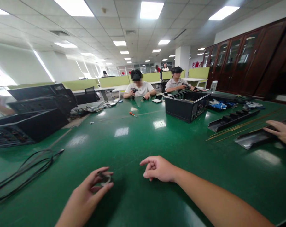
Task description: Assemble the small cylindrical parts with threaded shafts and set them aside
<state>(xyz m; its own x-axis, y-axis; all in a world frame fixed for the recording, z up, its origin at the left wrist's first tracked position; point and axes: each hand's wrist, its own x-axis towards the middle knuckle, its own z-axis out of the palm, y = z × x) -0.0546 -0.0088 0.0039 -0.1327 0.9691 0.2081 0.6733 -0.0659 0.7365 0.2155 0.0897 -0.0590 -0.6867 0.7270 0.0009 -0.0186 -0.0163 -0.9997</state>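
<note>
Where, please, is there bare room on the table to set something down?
The green table is bare between the screwdriver and your left hand and right hand. Crowded: dark cases and cable at left; black case, troughs and rods at right.

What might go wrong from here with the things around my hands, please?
The small blurred part pinched in your left hand could slip and drop onto the green table. The looped black cable to that hand's left might snag if the hand sweeps outward. Your right hand might bump the other person's hand if it swings wide.
</note>
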